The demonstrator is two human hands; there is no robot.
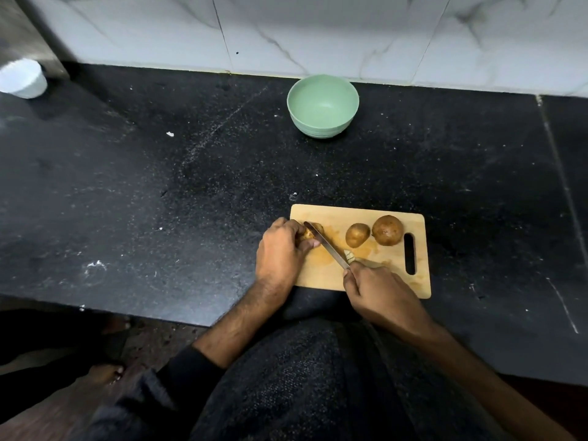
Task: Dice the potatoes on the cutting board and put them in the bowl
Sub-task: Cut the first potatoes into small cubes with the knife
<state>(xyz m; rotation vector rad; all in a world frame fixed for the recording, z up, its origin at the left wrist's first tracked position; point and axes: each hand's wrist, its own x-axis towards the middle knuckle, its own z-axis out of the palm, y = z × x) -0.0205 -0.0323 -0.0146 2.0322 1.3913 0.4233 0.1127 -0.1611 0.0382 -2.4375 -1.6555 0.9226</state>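
Left hand point(281, 249) curls over potato point(313, 233) at board point(321, 276) left end, pinning it so it can't roll. Right hand point(370, 288) wraps knife point(327, 246) handle; blade angles across potato, tip up-left, set for cut. Two whole potatoes point(358, 234) point(387, 230) wait near handle slot, away from blade. Pale scrap point(349, 255) beside blade. Bowl point(323, 105) well behind board, nothing in it (dicing seems barely begun).
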